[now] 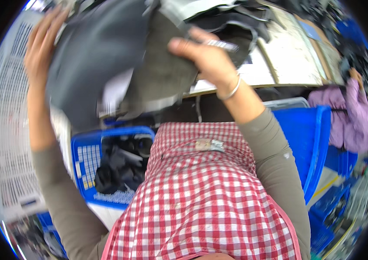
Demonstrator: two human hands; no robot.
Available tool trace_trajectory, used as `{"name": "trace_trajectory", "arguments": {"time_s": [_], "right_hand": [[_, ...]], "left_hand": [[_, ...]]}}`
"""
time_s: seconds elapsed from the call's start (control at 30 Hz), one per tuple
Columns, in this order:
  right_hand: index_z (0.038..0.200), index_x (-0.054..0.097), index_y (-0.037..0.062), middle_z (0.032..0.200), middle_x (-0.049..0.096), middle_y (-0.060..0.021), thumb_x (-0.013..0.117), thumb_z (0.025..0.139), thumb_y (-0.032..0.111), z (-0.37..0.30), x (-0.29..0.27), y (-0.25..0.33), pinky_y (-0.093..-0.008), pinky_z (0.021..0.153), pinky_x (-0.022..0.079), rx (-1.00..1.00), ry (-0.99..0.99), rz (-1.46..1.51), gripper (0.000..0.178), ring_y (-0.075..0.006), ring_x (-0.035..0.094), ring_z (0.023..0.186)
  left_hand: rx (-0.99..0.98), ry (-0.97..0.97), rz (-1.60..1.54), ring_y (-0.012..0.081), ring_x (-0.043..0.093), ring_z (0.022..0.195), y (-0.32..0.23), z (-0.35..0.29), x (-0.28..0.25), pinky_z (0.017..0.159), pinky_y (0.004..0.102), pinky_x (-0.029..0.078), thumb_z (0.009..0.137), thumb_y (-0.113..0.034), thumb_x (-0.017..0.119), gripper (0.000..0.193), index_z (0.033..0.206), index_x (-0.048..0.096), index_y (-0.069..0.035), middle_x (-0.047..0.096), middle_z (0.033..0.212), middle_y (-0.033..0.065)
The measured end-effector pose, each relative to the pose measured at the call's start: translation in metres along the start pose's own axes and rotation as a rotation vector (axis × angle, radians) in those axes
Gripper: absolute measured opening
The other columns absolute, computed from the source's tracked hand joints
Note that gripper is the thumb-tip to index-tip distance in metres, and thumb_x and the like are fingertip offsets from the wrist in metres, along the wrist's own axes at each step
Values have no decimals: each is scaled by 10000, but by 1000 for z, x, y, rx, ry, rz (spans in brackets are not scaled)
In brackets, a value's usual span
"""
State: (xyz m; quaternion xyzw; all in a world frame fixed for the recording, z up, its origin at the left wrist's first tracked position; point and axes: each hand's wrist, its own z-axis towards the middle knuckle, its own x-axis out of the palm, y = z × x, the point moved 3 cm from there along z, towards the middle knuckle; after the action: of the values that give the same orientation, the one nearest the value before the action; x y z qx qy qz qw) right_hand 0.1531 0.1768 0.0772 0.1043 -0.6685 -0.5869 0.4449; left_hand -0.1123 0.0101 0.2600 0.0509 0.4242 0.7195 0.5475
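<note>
A large dark grey fabric piece hangs over the near edge of the table, blurred by motion. Beside it, a dark olive piece of cloth lies under my right hand. My left hand is raised at the grey piece's left edge, its fingers stretched out and its thumb hidden. My right hand, with a bangle on the wrist, is closed around a slim dark object with a white marking; its kind is unclear. The thumb points left over the olive cloth. A small pale patch shows between the two pieces.
More dark pieces with pale edges are heaped at the back of the table. Below left stands a blue basket with dark scraps. White slatted crates rise at left. A blue bin and a person's purple sleeve are at right.
</note>
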Motion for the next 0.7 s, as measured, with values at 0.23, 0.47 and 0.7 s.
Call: {"name": "trace_trajectory", "arguments": {"time_s": [0.23, 0.47, 0.7], "right_hand": [[1236, 678, -2, 1042, 741, -79, 734, 984, 225, 100, -26, -107, -266, 791, 542, -158, -83, -508, 344, -119, 663, 889], [1247, 738, 48, 789, 639, 32, 582, 1077, 384, 63, -65, -103, -229, 614, 425, -357, -166, -614, 407, -44, 506, 691], [990, 655, 22, 733, 577, 47, 704, 1003, 206, 71, -31, -122, -229, 597, 389, -133, 58, -481, 191, -39, 461, 659]], "left_hand": [[-574, 281, -1084, 240, 669, 1122, -103, -41, 74, 974, 342, 531, 931, -81, 718, 315, 1239, 731, -142, 720, 1164, 61], [-635, 381, -663, 288, 643, 1086, -221, -120, 170, 916, 410, 544, 880, -304, 779, 412, 1211, 661, -89, 659, 1134, 71], [-753, 421, -698, 357, 686, 926, -215, -116, 213, 795, 470, 560, 928, -191, 680, 199, 1053, 608, -54, 668, 986, 132]]}}
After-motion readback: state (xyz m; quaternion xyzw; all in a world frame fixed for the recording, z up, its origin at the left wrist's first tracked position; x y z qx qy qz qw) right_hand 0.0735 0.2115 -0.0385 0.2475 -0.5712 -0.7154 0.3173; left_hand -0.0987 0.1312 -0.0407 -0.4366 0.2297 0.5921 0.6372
